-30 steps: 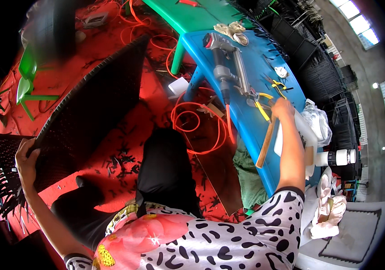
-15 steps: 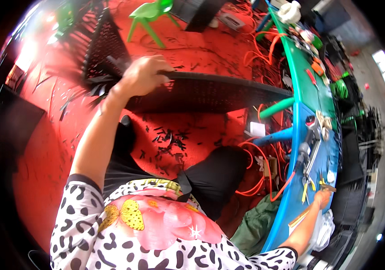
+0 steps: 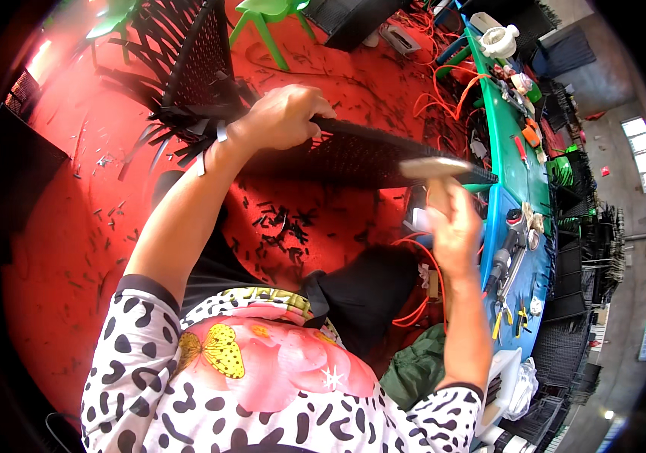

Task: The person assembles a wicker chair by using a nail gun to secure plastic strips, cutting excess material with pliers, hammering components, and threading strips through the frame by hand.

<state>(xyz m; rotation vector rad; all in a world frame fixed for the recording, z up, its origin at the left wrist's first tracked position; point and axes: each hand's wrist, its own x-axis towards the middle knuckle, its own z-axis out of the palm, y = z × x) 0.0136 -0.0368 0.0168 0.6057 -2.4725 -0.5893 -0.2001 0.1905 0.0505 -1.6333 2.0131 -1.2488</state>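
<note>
My left hand [image 3: 286,119] is closed over the top edge of a black woven panel [image 3: 364,155] standing in front of my knees. At its left, an upright black woven side [image 3: 198,68] has loose strips [image 3: 145,45] fanning out; some lie against my left wrist. My right hand [image 3: 455,230] grips a hammer [image 3: 434,167] by its wooden handle, raised close to the panel's right end. The hammer head is smeared by motion. Whether the head touches the panel, I cannot tell.
On my right, a blue table [image 3: 528,279] carries a power tool [image 3: 504,257] and pliers [image 3: 499,317]. A green table [image 3: 515,143] adjoins it, holding small tools. Black strip offcuts [image 3: 277,226] litter the red floor [image 3: 66,249]. Orange hoses [image 3: 436,275] trail below. A green chair [image 3: 270,23] stands beyond.
My right hand has lifted the hammer from the blue table and brought it left, over the panel. My left hand, still on the edge, has shifted slightly right along with the panel.
</note>
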